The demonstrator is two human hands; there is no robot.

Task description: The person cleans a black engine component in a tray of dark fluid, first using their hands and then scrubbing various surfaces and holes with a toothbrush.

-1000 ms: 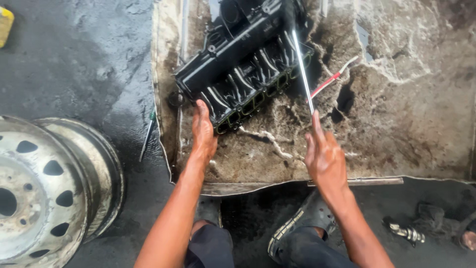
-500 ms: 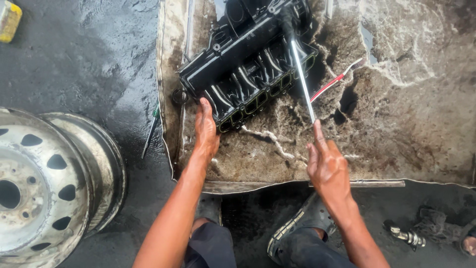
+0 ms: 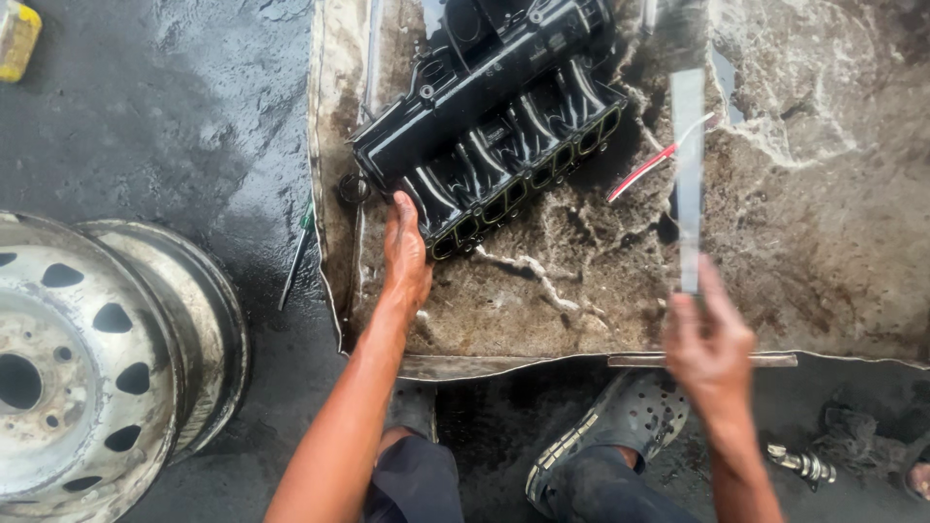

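arms bare, no sleeves | dk shorts | grey perforated clogs

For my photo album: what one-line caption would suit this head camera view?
Left hand steadies a black ribbed engine part on a wet, dirty mat; right hand holds a motion-blurred flat metal strip.

— What is seen on the wet dark ground at the left?
— Two pale, worn steel wheel rims are stacked there; a yellow block is cut off by the top corner.
— And nearer the muddy mat?
— A thin green-handled tool is laid just beside its edge. A small metal fitting is found at lower right.
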